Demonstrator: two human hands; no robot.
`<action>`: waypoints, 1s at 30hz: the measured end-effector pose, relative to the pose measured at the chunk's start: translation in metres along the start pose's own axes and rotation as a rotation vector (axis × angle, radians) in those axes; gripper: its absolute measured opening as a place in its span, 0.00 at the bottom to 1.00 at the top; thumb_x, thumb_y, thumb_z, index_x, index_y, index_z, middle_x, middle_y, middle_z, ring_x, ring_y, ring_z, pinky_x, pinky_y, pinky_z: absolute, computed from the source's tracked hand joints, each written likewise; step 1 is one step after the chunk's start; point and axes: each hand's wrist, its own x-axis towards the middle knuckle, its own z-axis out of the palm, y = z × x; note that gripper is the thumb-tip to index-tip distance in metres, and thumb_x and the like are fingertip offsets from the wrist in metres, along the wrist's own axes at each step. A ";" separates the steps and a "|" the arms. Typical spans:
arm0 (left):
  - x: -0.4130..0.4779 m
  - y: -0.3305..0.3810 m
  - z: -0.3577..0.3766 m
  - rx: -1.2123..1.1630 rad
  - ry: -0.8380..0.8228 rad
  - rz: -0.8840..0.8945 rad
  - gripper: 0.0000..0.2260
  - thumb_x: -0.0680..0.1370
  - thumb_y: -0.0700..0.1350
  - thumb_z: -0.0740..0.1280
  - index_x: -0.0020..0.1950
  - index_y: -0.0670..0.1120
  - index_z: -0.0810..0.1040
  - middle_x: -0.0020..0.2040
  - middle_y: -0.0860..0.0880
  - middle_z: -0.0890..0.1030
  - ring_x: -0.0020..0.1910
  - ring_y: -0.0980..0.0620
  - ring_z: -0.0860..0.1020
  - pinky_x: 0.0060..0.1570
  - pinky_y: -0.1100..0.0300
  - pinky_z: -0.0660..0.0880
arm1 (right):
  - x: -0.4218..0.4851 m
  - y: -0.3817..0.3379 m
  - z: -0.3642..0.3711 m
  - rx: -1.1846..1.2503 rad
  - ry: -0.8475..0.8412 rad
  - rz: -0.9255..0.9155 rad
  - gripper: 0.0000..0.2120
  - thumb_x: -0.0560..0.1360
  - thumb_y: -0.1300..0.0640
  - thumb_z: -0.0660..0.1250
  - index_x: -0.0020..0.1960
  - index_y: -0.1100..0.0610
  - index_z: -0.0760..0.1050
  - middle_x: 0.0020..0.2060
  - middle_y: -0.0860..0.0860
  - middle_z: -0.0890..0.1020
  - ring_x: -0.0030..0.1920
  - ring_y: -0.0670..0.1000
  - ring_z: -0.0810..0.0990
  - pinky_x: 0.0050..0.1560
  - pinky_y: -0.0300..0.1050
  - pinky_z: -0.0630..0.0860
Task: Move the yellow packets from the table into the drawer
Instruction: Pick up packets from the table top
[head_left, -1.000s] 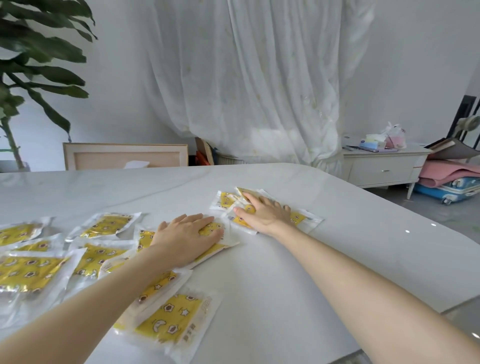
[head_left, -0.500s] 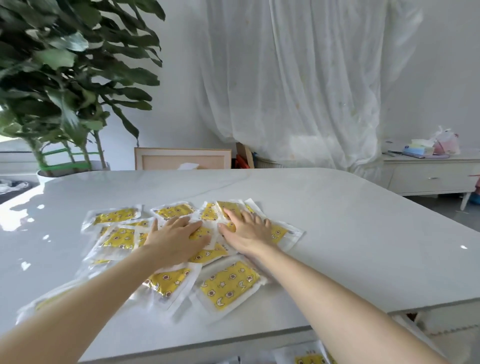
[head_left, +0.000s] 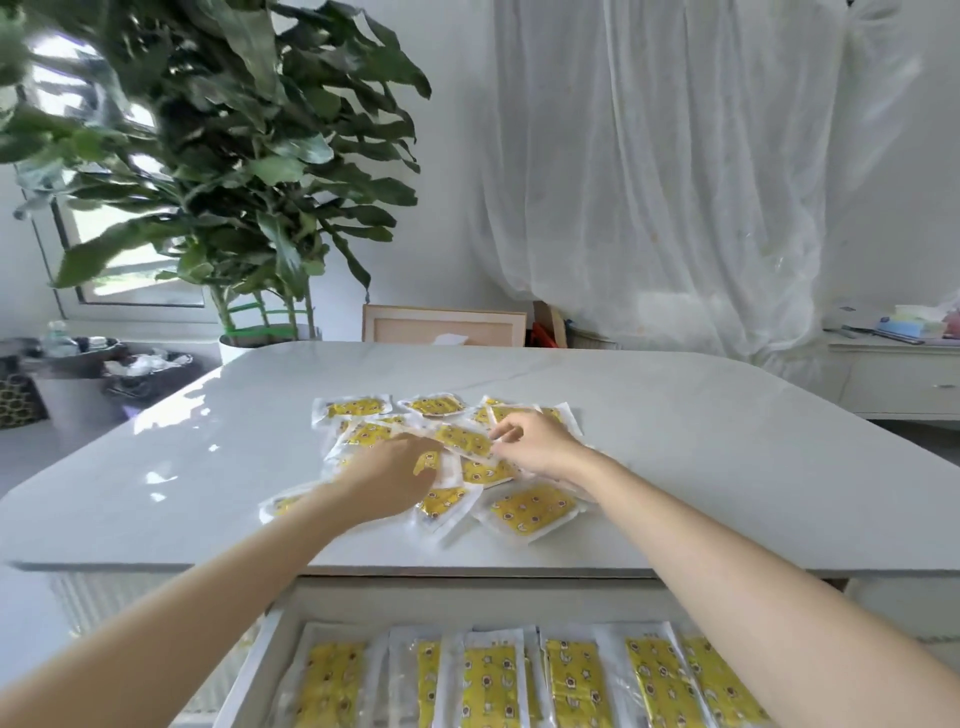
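Several yellow packets (head_left: 532, 508) in clear wrappers lie bunched in an overlapping pile on the white table (head_left: 727, 467). My left hand (head_left: 392, 480) lies on the left part of the pile, its fingers curled round a packet (head_left: 429, 464). My right hand (head_left: 537, 444) is at the pile's right side with bent fingers pinching the edge of another packet (head_left: 464, 438). Below the table's near edge the drawer (head_left: 260, 654) stands pulled out, with several yellow packets (head_left: 491, 680) lined up side by side in it.
A big potted plant (head_left: 234, 171) stands behind the table's far left corner. Beside it are a framed board (head_left: 441, 325) and a white curtain (head_left: 675, 182). A white sideboard (head_left: 898, 374) is at the right, and dark bins (head_left: 78, 374) at the left.
The view has pulled back and the open drawer has come into sight. Both hands went from pressing flat on the packets to curling their fingers on them, and the pile is tighter.
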 end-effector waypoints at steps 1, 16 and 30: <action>-0.008 -0.002 0.001 -0.016 -0.008 -0.009 0.19 0.81 0.48 0.58 0.72 0.55 0.66 0.73 0.52 0.67 0.68 0.51 0.69 0.63 0.58 0.67 | -0.010 -0.003 -0.002 -0.013 -0.041 0.015 0.12 0.76 0.56 0.65 0.58 0.54 0.76 0.51 0.49 0.77 0.53 0.49 0.76 0.53 0.42 0.73; -0.071 -0.005 0.020 0.139 -0.228 0.068 0.25 0.80 0.61 0.50 0.76 0.57 0.56 0.78 0.56 0.53 0.77 0.53 0.49 0.74 0.42 0.43 | -0.074 0.009 -0.001 -0.602 -0.311 0.165 0.35 0.74 0.30 0.56 0.76 0.42 0.54 0.77 0.55 0.50 0.74 0.60 0.60 0.71 0.53 0.63; -0.076 0.011 0.010 0.031 0.001 0.180 0.17 0.80 0.56 0.58 0.68 0.56 0.73 0.64 0.56 0.77 0.66 0.54 0.70 0.70 0.52 0.60 | -0.074 0.026 -0.003 -0.595 -0.218 0.172 0.41 0.65 0.27 0.64 0.67 0.53 0.65 0.67 0.51 0.70 0.68 0.55 0.63 0.65 0.52 0.66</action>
